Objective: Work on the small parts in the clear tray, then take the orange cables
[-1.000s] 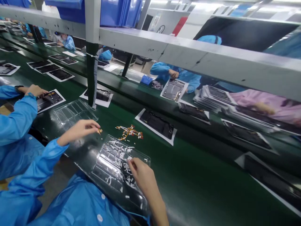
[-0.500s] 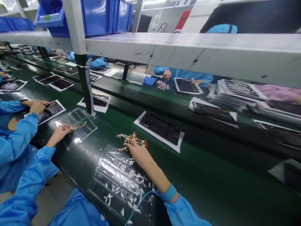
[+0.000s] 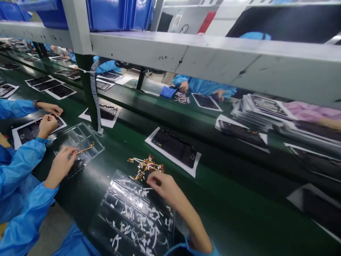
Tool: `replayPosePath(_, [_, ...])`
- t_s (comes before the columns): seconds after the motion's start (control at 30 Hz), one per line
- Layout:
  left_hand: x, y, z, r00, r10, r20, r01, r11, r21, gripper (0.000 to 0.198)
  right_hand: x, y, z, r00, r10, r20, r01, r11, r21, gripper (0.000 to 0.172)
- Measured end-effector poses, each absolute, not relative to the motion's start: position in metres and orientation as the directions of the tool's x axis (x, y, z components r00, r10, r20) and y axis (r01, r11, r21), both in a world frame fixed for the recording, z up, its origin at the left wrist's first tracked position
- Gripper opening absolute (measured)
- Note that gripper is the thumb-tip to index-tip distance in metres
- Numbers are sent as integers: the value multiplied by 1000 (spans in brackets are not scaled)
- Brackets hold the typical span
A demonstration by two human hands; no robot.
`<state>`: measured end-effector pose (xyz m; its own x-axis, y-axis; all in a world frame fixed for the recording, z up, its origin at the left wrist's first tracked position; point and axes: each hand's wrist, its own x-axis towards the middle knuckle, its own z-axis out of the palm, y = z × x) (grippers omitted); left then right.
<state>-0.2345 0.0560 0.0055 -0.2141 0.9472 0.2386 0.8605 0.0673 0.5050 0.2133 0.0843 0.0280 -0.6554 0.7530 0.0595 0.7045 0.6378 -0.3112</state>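
Observation:
An orange flex cable (image 3: 86,148) extends from the pinched fingers of my left hand (image 3: 60,164), over a clear divided tray (image 3: 97,151). My right hand (image 3: 166,186) has its thumb and forefinger curled together beside a pile of orange and white flex cables (image 3: 146,165); anything between those fingertips is too small to make out. Below that pile lies a second clear tray (image 3: 106,199) scattered with white strips (image 3: 144,224). A black panel on white paper (image 3: 174,147) rests beyond the cable pile.
Co-worker's hands (image 3: 48,124) work over a panel at the left. A metal post (image 3: 89,89) rises from the green bench, holding a shelf (image 3: 213,53) across the view. Another person's hands (image 3: 183,87) are on the far side. Paper-backed panels (image 3: 255,110) are stacked at the right.
My right hand has drawn back slightly from the cable pile toward the lower right. My left hand still holds its cable. The co-worker's hands have moved apart, and the view has shifted.

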Motion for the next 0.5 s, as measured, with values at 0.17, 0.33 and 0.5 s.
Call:
replayPosePath(0.17, [-117,59,23,287,955,79,632,-251,733,30,218,77,40,-663,749,-2,690,610,-389,35])
replayPosePath(0.33, [-35,105,12,320,928,189,415,-316,853,27,201,103,9,-516,855,61,836,518,-180,35])
replayPosePath(0.5, [-22,151,-19,145,961,233,328,-269,905,37,195,111,-13,-580,811,70,811,584,-44,21])
